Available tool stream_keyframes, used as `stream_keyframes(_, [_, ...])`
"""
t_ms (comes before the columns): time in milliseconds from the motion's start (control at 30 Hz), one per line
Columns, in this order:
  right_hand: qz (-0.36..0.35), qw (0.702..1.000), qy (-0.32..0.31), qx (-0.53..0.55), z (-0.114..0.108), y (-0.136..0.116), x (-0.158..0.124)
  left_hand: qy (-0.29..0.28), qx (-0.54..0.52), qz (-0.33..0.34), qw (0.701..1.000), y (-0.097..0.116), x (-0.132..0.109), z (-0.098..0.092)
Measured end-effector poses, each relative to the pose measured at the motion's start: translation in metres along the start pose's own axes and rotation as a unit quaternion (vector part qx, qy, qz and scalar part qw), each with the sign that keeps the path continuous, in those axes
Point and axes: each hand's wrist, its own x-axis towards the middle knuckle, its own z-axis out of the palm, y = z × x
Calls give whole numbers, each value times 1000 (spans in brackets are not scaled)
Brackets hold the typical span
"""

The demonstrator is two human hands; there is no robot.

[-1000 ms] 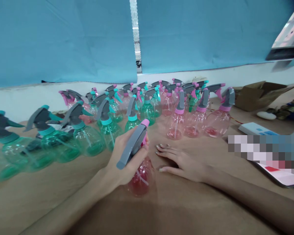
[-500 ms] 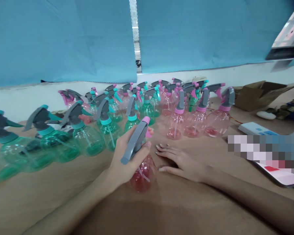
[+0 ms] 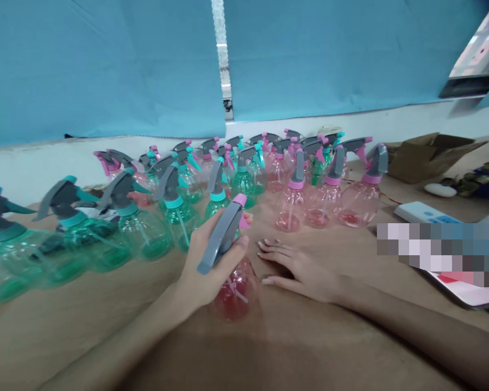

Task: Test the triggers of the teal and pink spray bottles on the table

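Note:
My left hand is closed round the neck of a pink spray bottle with a grey and pink trigger head. The bottle stands in front of me, and red liquid and a white tube show through its clear wall. Just right of it, my right hand lies palm down on the brown table surface, fingers stretched out, holding nothing. Beyond my left hand is a green spray bottle. Three pink spray bottles, one of them a tilted-looking bottle, stand past my right hand.
A row of green spray bottles runs along the left. Several pink and green bottles crowd the back near the wall. On the right are an open cardboard box, a white object, a white power strip and a partly blurred phone.
The view has shifted very slightly. Both hands and the held spray bottle keep nearly the same places.

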Motion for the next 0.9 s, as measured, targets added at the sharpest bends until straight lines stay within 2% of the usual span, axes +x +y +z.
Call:
stream_keyframes(300, [1,1000,0,1,1,1,0,9,2,39,999,1,1,0])
stream_keyframes(900, [0,1000,1,11,1,2,-1,6,-3,17,1000,1,0,0])
